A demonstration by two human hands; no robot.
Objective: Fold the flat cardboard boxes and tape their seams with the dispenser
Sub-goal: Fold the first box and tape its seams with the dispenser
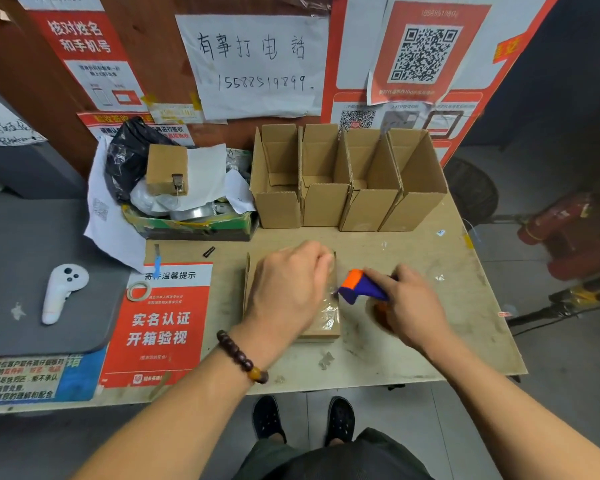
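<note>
The pale, scuffed plywood tabletop (413, 341) carries everything, its surface dotted with scraps of old tape. Along its far edge stands a row of four folded brown corrugated cardboard boxes (347, 188), upright and touching side to side, top flaps open. These look already finished underneath, though their bases are hidden.

Nearer the person lies the smaller brown cardboard box in hand (321, 327), turned so a closed face is up, with a glossy, wrinkled strip of clear packing tape (329, 315) running along its seam. The taping step is under way.

The left hand (291, 289) rests on top of the box, fingers bent down over its far end and pressing the flaps shut; whether they grip the edge cannot be told. The right hand (409, 303) has its fingers wrapped round the orange and purple plastic tape dispenser (361, 287), whose nose meets the tape at the box's right edge.

Next, I judge, the strip needs cutting with the dispenser and its loose end smoothing flat, while the left hand keeps the light, springy flaps down.
</note>
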